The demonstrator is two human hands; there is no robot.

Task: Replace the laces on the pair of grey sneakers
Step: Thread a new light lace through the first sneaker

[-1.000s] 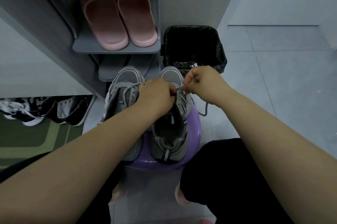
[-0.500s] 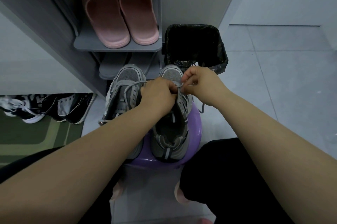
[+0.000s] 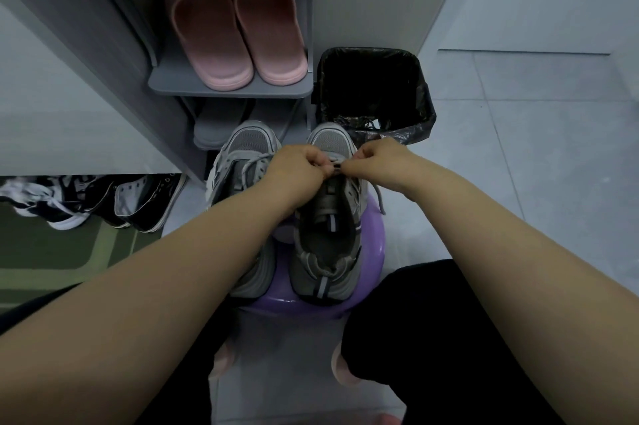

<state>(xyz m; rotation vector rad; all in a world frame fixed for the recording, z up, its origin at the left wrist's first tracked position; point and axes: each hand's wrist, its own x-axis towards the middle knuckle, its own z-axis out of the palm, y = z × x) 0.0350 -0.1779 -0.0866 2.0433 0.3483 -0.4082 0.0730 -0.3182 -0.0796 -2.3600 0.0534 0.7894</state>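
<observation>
You work a grey lace (image 3: 378, 198) at the toe-end eyelets of the right sneaker (image 3: 325, 238), which stands beside its laced mate (image 3: 242, 165) on a purple stool (image 3: 375, 241). Your left hand (image 3: 298, 169) and right hand (image 3: 377, 161), fingers curled, pinch the lace. Whether it is going in or coming out cannot be told. The next move likely calls for fine aim at an eyelet and a light pull.

Two grey sneakers (image 3: 249, 144) sit side by side on a purple stool (image 3: 372, 244). The left hand (image 3: 297, 167) and right hand (image 3: 377, 160) meet over the right-hand sneaker (image 3: 326, 238), fingers curled, apparently pinching a grey lace (image 3: 379, 200) that trails down its side.
</observation>
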